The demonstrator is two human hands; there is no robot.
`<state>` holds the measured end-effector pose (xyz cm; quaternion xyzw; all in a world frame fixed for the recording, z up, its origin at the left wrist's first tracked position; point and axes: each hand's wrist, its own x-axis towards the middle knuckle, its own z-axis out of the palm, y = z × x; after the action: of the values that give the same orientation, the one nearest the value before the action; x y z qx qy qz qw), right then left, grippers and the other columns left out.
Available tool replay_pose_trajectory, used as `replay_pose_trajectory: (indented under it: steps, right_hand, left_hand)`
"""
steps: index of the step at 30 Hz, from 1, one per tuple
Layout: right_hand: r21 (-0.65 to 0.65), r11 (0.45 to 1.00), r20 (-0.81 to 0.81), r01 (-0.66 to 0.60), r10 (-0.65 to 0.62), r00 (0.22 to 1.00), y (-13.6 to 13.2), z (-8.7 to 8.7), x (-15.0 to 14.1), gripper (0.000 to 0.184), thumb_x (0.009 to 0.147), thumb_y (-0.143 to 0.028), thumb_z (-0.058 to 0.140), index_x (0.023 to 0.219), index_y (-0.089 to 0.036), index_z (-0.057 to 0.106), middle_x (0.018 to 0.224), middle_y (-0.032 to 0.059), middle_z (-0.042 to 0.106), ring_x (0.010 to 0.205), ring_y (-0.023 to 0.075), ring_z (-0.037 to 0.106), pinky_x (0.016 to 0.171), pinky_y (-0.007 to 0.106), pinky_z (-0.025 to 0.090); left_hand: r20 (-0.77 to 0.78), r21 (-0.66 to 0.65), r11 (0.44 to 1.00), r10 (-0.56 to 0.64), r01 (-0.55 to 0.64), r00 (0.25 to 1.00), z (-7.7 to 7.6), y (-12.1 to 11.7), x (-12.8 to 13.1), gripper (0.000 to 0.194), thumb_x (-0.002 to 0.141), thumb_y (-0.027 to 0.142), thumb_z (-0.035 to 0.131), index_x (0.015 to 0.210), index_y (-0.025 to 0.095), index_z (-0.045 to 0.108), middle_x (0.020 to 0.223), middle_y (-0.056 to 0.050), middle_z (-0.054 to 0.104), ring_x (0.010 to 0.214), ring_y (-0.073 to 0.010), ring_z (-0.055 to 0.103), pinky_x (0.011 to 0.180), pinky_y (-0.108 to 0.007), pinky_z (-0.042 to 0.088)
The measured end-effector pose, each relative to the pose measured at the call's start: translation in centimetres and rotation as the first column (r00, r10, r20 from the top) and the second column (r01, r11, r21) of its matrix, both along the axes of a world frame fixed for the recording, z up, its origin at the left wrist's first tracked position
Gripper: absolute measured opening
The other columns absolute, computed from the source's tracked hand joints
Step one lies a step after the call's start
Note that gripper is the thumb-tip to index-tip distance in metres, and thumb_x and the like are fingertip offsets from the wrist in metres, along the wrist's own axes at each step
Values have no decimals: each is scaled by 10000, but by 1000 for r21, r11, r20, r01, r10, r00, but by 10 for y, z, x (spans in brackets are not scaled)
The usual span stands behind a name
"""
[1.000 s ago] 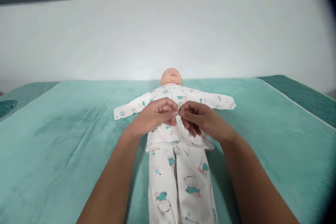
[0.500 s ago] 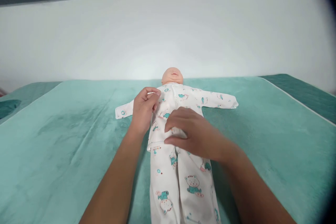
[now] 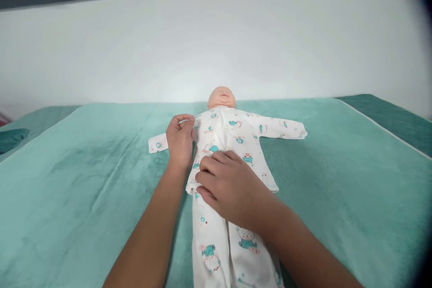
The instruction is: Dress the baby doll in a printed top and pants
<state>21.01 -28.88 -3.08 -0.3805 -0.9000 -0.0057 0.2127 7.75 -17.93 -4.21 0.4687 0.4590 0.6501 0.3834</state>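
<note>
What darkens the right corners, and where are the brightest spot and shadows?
Head view: blurred black corners, perhaps the lens's edge; brightest, the white wall near the doll's head; same view, soft shadow darkens the green cover beside the trousers.

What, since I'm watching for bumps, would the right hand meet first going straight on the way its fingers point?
The right hand would probably meet the shirt first, though depth is unclear; the left wrist lies further along that line.

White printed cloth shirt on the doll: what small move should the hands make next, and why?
Probably, the bare right hand should smooth the white printed cloth shirt downward: its curled fingers are over the lower front, near the hem above the white printed cloth trousers.
</note>
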Motion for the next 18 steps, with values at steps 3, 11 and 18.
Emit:
replay_pose_trajectory:
  steps: [3, 11, 18]
  right_hand:
    - [14, 1000, 48, 11, -12, 999, 0, -3, -2, 210, 959, -123, 424, 800, -186, 546, 839, 31, 544, 800, 178, 434, 742, 354, 320]
    - [-61, 987, -21, -146, 145, 989, -1, -1, 0, 229, 1005, -184, 407, 843, -177, 568, 865, 24, 550, 815, 165, 436, 772, 343, 329]
    - [-92, 984, -17, -150, 149, 989, -2, -1, 1, 247, 997, -187, 417, 796, -171, 560, 842, 24, 549, 791, 158, 419, 760, 343, 325]
  left_hand:
    - [-12, -6, 1000, 3, -4, 1000, -1, 1, -1, 129, 756, 253, 637, 863, 203, 586, 518, 83, 406, 465, -74, 348, 455, -207, 287]
    - [36, 1, 999, 39, -39, 999, 1, 2, -1, 127, 761, 250, 655, 848, 197, 580, 494, 89, 392, 460, -72, 326, 459, -206, 287]
    - [28, 2, 998, 70, -70, 997, -1, 4, -2, 109, 757, 242, 641, 839, 202, 580, 489, 87, 396, 454, -78, 347, 467, -206, 303]
